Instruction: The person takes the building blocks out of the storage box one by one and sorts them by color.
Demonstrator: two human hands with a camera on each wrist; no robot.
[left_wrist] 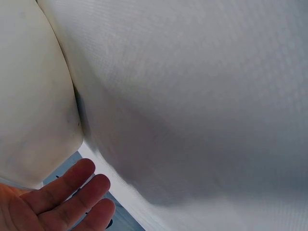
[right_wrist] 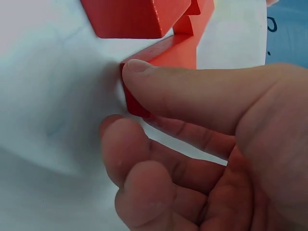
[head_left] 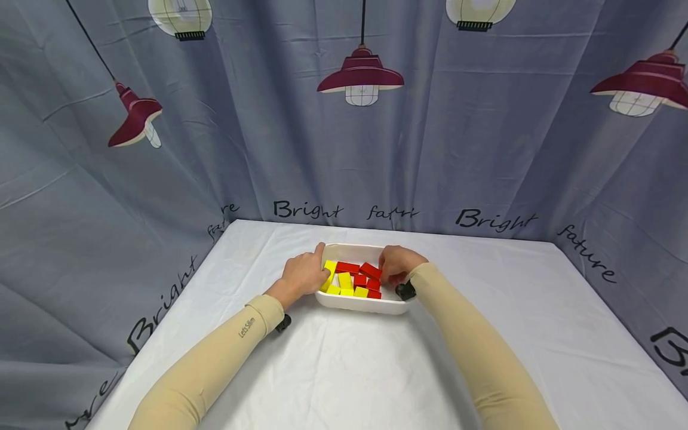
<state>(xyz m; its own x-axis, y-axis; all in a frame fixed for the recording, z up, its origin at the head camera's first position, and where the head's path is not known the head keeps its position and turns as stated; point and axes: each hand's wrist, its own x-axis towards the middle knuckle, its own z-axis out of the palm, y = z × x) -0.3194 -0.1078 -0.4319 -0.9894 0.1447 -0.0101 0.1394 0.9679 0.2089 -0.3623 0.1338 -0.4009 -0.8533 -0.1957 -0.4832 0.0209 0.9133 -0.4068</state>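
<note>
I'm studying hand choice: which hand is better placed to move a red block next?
Probably the right hand: it pinches a red block in the white tray. The left hand holds the tray's opposite end, nearer the yellow blocks.

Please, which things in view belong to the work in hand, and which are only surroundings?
In the work:
white container, touched by the left hand
red blocks, one pinched by the right hand
yellow blocks

Surroundings:
white-covered table
patterned curtain

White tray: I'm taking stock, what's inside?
Red blocks, yellow blocks and the right hand, pinching a red one. In the head view, that hand and the near wall hide part of the tray's floor.
</note>
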